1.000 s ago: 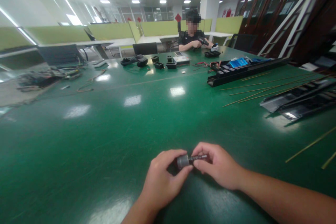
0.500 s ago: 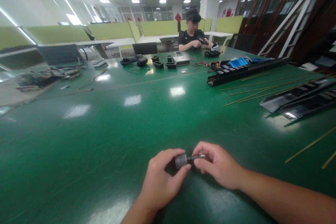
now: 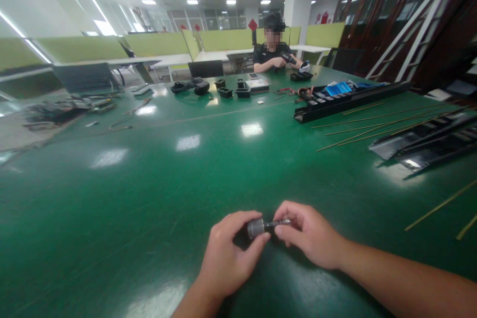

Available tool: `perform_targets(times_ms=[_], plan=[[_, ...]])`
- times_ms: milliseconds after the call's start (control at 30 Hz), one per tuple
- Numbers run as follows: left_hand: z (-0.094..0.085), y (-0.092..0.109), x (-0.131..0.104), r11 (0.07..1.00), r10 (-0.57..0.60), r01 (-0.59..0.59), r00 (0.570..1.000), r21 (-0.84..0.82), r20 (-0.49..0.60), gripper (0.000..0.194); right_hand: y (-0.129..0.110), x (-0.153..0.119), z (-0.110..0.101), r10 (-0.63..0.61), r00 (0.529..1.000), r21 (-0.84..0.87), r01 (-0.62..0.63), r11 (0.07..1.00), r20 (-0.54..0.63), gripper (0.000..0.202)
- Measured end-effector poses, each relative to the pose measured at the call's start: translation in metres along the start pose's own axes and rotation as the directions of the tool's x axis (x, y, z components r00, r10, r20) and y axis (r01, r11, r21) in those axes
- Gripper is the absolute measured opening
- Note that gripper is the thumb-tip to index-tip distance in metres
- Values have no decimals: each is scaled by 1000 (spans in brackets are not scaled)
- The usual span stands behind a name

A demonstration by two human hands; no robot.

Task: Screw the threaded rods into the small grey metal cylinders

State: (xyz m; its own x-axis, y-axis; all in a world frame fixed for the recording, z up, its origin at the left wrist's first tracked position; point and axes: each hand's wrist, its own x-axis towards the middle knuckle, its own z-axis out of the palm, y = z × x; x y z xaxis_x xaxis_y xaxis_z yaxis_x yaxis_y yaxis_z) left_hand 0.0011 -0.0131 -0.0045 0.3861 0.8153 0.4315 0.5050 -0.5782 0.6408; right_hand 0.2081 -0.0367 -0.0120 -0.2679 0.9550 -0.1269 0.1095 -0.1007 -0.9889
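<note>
My left hand (image 3: 229,248) is closed around a short grey cylinder (image 3: 255,229), with the thumb below and the index finger above. A thin dark shaft with a shiny tip (image 3: 280,223) sticks out of the cylinder's right end. My right hand (image 3: 307,233) pinches this shaft between thumb and fingers. Both parts lie in one line, held just over the green tabletop (image 3: 156,194) near its front edge. I cannot make out what kind of part the cylinder is; its left end is hidden in my left hand.
Across the table sits a person (image 3: 274,52) holding a dark tool. Black metal channels (image 3: 428,144) and thin rods (image 3: 357,141) lie on the right. Farther back are small black boxes (image 3: 225,92) and a blue packet (image 3: 338,89). Cables and parts (image 3: 70,109) cluster at the left.
The grey cylinder and the shaft have shifted very slightly to the left. Both hands keep the same grip.
</note>
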Motion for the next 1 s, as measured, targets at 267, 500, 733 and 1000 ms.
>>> perform_targets(times_ms=[267,500,733,1000], plan=[[-2,1,0,1000,-2,2,1000,-14,-3,21,1,-1,0,-7,1000,22,7,1000,7,10],[-2,1,1,1000,-10,9,1000,-28,-19,19,1,-1,0,-11,1000,62,10,998,11,10],[-3,0,1,999,-30,30,999,-35,-12,19,0,0,1,-15,1000,61,15,998,-8,11],[-4,-4,4,947,-265,261,964,-186,4,22,7,7,-1,11,995,261,14,965,-94,21]])
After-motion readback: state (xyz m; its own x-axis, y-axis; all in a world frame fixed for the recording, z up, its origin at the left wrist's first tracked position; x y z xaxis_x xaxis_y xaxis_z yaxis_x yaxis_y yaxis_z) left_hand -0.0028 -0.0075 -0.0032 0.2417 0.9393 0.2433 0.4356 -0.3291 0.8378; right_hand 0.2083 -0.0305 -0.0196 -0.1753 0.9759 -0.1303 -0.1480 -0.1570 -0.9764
